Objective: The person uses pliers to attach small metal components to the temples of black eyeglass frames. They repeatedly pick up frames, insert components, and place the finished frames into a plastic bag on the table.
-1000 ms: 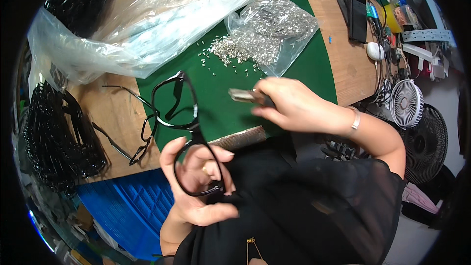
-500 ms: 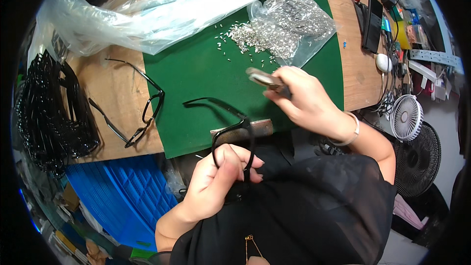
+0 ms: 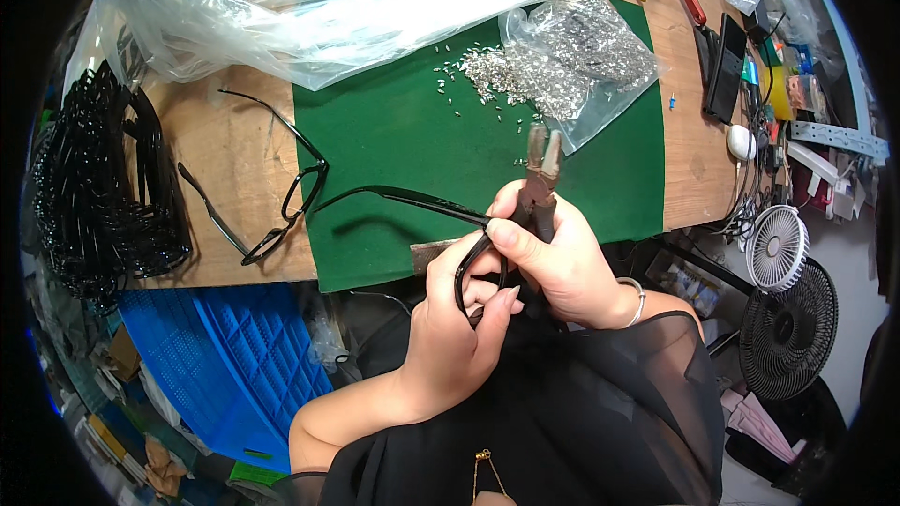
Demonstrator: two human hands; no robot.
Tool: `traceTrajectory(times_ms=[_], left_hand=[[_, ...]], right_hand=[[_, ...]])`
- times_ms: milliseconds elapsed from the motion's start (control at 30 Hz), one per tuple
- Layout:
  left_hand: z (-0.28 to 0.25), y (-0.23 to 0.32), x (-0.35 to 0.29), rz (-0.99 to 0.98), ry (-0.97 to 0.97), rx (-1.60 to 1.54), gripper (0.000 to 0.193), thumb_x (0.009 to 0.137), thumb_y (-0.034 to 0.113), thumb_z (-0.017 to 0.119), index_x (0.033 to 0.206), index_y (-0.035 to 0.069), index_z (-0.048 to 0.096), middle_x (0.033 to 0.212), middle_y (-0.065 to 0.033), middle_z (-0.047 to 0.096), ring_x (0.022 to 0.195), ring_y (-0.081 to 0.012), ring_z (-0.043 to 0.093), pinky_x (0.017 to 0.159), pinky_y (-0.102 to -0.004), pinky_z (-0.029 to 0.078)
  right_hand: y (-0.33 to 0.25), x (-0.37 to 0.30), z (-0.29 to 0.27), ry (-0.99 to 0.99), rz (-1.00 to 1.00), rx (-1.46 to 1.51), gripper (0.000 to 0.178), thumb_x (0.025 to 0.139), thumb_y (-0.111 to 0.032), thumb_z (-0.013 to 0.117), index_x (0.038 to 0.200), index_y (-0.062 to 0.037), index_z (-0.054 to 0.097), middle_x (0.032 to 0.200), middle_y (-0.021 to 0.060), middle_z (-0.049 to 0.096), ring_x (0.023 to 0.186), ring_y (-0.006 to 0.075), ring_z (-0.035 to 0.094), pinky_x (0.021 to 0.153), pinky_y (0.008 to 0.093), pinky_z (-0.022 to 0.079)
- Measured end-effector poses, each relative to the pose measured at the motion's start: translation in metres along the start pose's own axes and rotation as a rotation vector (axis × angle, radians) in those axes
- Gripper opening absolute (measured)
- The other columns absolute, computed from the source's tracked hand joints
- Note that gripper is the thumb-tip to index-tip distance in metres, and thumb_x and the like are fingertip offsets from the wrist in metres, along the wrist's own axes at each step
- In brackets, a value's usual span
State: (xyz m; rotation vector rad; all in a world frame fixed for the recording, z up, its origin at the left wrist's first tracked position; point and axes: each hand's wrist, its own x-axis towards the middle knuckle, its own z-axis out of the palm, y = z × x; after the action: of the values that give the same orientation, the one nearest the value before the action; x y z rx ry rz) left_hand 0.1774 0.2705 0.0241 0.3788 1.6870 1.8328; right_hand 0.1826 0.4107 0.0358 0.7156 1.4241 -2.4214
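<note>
My left hand (image 3: pixel 448 347) is closed around the front of a black eyeglass frame (image 3: pixel 403 195), and one temple of it reaches out to the left over the green mat. Closed on dark-handled pliers (image 3: pixel 541 180), my right hand (image 3: pixel 577 267) is against the frame, its thumb touching near the hinge corner. The plier jaws point away from me, slightly apart, with nothing visible between them. Beyond them lies a pile of small silvery metal pieces (image 3: pixel 495 77), spilling from a clear plastic bag (image 3: pixel 586 61).
Another black eyeglass frame (image 3: pixel 312 167) lies left of the green mat (image 3: pixel 394 136). A heap of glossy black frames (image 3: pixel 80 192) stands at the far left. Plastic sheeting (image 3: pixel 347 23) covers the back. At right are a phone (image 3: pixel 725 70), cables and fans (image 3: pixel 780 244). Blue crates (image 3: pixel 225 365) stand below.
My right hand has brought the pliers down and turned the jaws away from me, its thumb now on the frame. My left hand has moved right and tilted the frame. The whole view has shifted slightly.
</note>
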Motion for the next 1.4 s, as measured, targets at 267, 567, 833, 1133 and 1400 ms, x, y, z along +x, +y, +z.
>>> traceTrajectory(times_ms=[267,567,833,1133,1400], left_hand=[[-0.021,0.03,-0.002,-0.247,-0.072,-0.369,0.048,0.081,-0.01,0.049,0.123,-0.004,0.027,0.102,-0.0123,0.054,0.071,-0.0101,0.057,0.065,-0.0215,0.048],[-0.031,0.042,-0.022,-0.298,-0.109,-0.141,0.042,0.078,-0.009,0.055,0.116,-0.007,0.039,0.093,-0.0112,0.061,0.068,-0.0088,0.059,0.061,-0.0218,0.05],[-0.028,0.036,-0.023,-0.005,-0.132,0.427,0.035,0.07,-0.008,0.061,0.102,-0.004,0.049,0.083,-0.0134,0.058,0.065,-0.0244,0.061,0.054,-0.0281,0.048],[-0.044,0.031,-0.02,-0.052,-0.154,0.394,0.037,0.074,-0.005,0.06,0.109,0.001,0.049,0.085,-0.0113,0.059,0.066,-0.0214,0.061,0.057,-0.0273,0.048],[-0.118,0.039,0.028,0.089,-0.083,0.863,0.027,0.083,0.007,0.053,0.108,-0.006,0.049,0.093,-0.0138,0.058,0.077,-0.0217,0.055,0.072,-0.0297,0.045]], right_hand=[[-0.018,-0.006,-0.01,-0.192,-0.023,-0.17,0.019,0.083,-0.012,0.06,0.092,-0.0022,0.047,0.076,0.002,0.051,0.065,0.0079,0.051,0.06,0.0229,0.043],[-0.033,0.0,-0.027,-0.609,-0.392,-1.127,0.021,0.075,-0.013,0.062,0.087,-0.002,0.048,0.079,0.0142,0.052,0.076,0.0308,0.053,0.066,0.0367,0.044],[-0.031,0.014,-0.03,-0.667,-0.602,-1.266,0.023,0.067,-0.017,0.066,0.074,-0.0048,0.049,0.068,0.01,0.052,0.067,0.0271,0.054,0.06,0.0357,0.045],[-0.025,0.014,-0.036,-0.59,-0.526,-1.206,0.025,0.072,-0.022,0.066,0.077,-0.0041,0.049,0.071,0.0105,0.051,0.066,0.0284,0.053,0.062,0.0361,0.044],[-0.016,0.022,-0.046,-0.426,-0.425,-1.226,0.02,0.072,-0.016,0.066,0.077,-0.0043,0.05,0.071,0.0104,0.053,0.068,0.0278,0.054,0.062,0.0352,0.044]])
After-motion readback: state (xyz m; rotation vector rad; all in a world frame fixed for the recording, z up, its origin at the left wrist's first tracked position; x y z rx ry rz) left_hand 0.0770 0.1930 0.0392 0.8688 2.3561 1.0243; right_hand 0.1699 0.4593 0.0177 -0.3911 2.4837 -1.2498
